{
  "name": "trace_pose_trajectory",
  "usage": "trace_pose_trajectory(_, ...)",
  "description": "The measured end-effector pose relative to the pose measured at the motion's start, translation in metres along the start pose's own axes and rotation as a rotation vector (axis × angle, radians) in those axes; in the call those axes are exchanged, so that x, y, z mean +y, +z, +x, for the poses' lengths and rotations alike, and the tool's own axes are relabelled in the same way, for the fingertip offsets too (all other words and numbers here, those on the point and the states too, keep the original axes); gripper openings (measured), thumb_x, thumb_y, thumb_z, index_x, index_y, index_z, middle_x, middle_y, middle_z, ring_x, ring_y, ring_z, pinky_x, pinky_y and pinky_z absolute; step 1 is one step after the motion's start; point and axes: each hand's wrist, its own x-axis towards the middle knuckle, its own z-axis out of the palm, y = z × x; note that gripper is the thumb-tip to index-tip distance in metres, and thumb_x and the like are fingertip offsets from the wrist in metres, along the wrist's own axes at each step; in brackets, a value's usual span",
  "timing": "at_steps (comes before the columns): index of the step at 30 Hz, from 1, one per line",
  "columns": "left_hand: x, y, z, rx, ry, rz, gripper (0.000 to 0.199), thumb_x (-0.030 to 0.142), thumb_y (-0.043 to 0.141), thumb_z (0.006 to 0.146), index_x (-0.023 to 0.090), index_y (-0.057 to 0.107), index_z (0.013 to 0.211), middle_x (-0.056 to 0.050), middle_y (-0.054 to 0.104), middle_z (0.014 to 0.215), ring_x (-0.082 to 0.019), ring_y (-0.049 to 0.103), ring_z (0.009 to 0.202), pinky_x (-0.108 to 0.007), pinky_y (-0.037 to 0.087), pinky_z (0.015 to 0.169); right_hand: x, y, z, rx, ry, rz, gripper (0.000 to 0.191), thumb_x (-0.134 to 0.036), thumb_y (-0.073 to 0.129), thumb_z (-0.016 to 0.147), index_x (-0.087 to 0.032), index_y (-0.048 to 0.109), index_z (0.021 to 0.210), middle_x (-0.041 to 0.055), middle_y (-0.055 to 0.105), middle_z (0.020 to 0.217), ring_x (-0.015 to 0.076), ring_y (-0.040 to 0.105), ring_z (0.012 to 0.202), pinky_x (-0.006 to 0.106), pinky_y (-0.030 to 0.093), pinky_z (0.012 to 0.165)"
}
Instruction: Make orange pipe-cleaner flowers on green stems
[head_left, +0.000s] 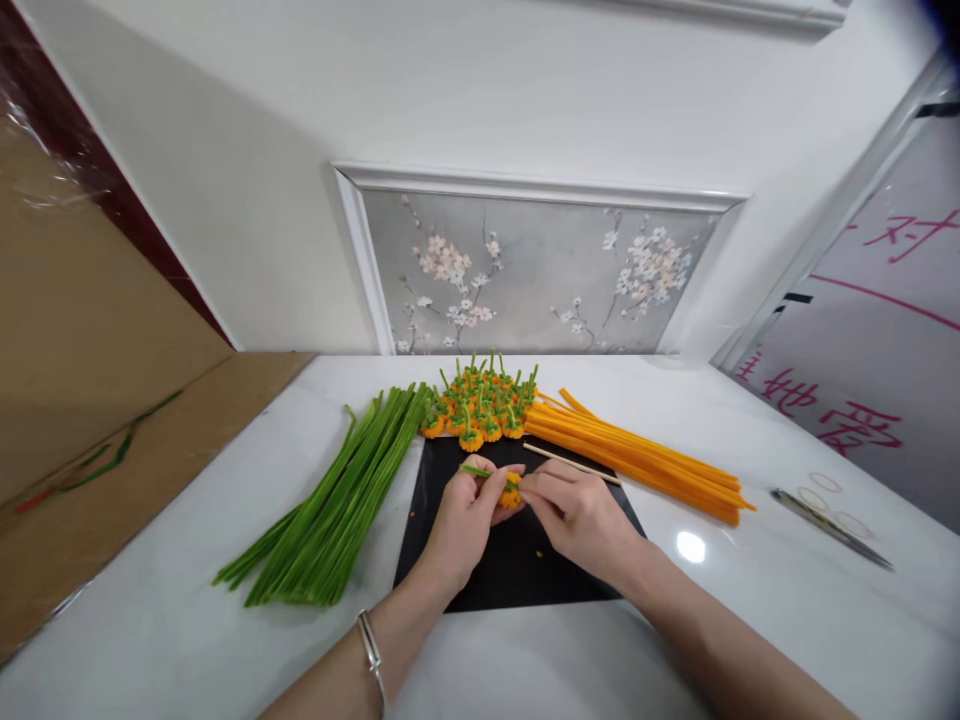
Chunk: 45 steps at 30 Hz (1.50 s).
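Between my two hands, above a black mat (pixel 510 575), is a small orange pipe-cleaner pumpkin (pixel 511 492) with a green stem pointing left. My left hand (pixel 469 515) is closed around its left side and stem. On the other side, the fingertips of my right hand (pixel 585 510) pinch at the pumpkin's right edge; the exact grip is partly hidden. Just behind my hands stands a cluster of finished orange pumpkins (pixel 471 438) with green stems. A thin wooden stick (pixel 574 464) lies slanted across the mat's upper right.
Green pipe cleaners (pixel 330 510) lie bundled at the left, and orange pipe cleaners (pixel 645 455) at the right. Farther right are tweezers (pixel 832 528) and several thin rings (pixel 825 483). Cardboard (pixel 112 480) borders the white table (pixel 525 665) on the left; a wall stands behind.
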Motion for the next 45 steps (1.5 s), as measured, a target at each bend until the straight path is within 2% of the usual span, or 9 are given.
trace_pose_trajectory(5, -0.005, 0.001, 0.001, -0.021, 0.047, 0.066, 0.029, 0.041, 0.068, 0.077, 0.017, 0.053, 0.077, -0.005, 0.067, 0.099, -0.018, 0.064, 0.091, -0.028, 0.054, 0.077, -0.006, 0.004, -0.001, -0.040, 0.036, -0.050, 0.017, -0.016, 0.048, 0.092, -0.021, 0.064, 0.090, 0.0057, 0.064, 0.087, 0.0154, 0.062, 0.076, 0.025, 0.050, 0.068)
trace_pose_trajectory(10, -0.003, 0.004, -0.006, -0.053, 0.106, 0.122, 0.020, 0.036, 0.062, 0.082, 0.017, 0.059, 0.088, -0.009, 0.065, 0.115, -0.020, 0.061, 0.099, -0.029, 0.050, 0.083, -0.007, 0.007, -0.001, -0.002, 0.112, -0.117, 0.019, -0.014, 0.046, 0.092, -0.019, 0.061, 0.081, 0.0037, 0.060, 0.076, 0.0139, 0.059, 0.062, 0.023, 0.046, 0.057)
trace_pose_trajectory(15, 0.003, 0.003, -0.012, -0.180, 0.037, -0.323, 0.026, 0.012, 0.059, 0.071, 0.021, 0.051, 0.094, -0.006, 0.065, 0.120, -0.020, 0.058, 0.110, -0.032, 0.045, 0.090, -0.002, 0.006, -0.004, 0.044, -0.006, -0.248, 0.023, -0.011, 0.041, 0.093, -0.020, 0.062, 0.097, 0.0063, 0.065, 0.087, 0.0149, 0.063, 0.073, 0.022, 0.046, 0.059)
trace_pose_trajectory(18, 0.007, 0.003, -0.012, -0.114, -0.057, -0.440, 0.026, 0.013, 0.060, 0.071, 0.021, 0.049, 0.093, -0.006, 0.069, 0.111, -0.018, 0.063, 0.101, -0.030, 0.047, 0.085, -0.002, 0.004, -0.004, 0.077, -0.138, -0.326, 0.026, -0.009, 0.041, 0.094, -0.021, 0.063, 0.100, 0.0068, 0.067, 0.094, 0.0144, 0.064, 0.078, 0.022, 0.047, 0.062)
trace_pose_trajectory(27, 0.012, 0.000, -0.007, -0.132, -0.072, -0.132, 0.041, 0.035, 0.076, 0.071, 0.020, 0.050, 0.099, -0.006, 0.071, 0.098, -0.015, 0.066, 0.077, -0.026, 0.051, 0.071, -0.009, -0.006, -0.001, 0.023, -0.386, -0.437, 0.022, -0.012, 0.044, 0.094, -0.019, 0.064, 0.098, 0.0086, 0.067, 0.093, 0.0165, 0.058, 0.072, 0.029, 0.047, 0.065)
trace_pose_trajectory(32, 0.010, -0.003, -0.007, -0.162, -0.052, -0.021, 0.026, 0.036, 0.067, 0.079, 0.020, 0.057, 0.097, -0.006, 0.067, 0.107, -0.015, 0.064, 0.086, -0.025, 0.051, 0.073, -0.007, -0.005, 0.000, 0.014, -0.359, -0.343, 0.022, -0.007, 0.044, 0.092, -0.018, 0.063, 0.096, 0.0074, 0.066, 0.087, 0.0162, 0.058, 0.072, 0.028, 0.047, 0.066)
trace_pose_trajectory(37, 0.013, -0.003, -0.008, -0.211, -0.064, -0.130, 0.018, 0.031, 0.066, 0.082, 0.020, 0.061, 0.096, -0.003, 0.065, 0.102, -0.012, 0.061, 0.086, -0.022, 0.051, 0.075, -0.001, -0.009, 0.000, 0.028, -0.390, -0.296, 0.024, -0.008, 0.041, 0.094, -0.019, 0.063, 0.092, 0.0071, 0.068, 0.092, 0.0157, 0.057, 0.073, 0.027, 0.048, 0.069)
trace_pose_trajectory(42, 0.014, -0.002, -0.009, -0.206, -0.107, -0.210, 0.017, 0.028, 0.068, 0.080, 0.019, 0.062, 0.093, -0.003, 0.065, 0.102, -0.010, 0.059, 0.083, -0.021, 0.049, 0.075, 0.000, -0.009, 0.001, 0.061, -0.362, -0.321, 0.029, -0.007, 0.038, 0.094, -0.020, 0.064, 0.091, 0.0064, 0.069, 0.093, 0.0137, 0.062, 0.081, 0.022, 0.048, 0.066)
trace_pose_trajectory(45, 0.011, -0.001, -0.009, -0.201, -0.096, -0.173, 0.021, 0.031, 0.071, 0.078, 0.019, 0.062, 0.092, -0.003, 0.065, 0.097, -0.011, 0.060, 0.085, -0.022, 0.049, 0.078, -0.004, -0.009, 0.002, 0.044, -0.306, -0.364, 0.028, -0.008, 0.040, 0.092, -0.021, 0.065, 0.087, 0.0042, 0.069, 0.088, 0.0126, 0.062, 0.073, 0.021, 0.044, 0.058)
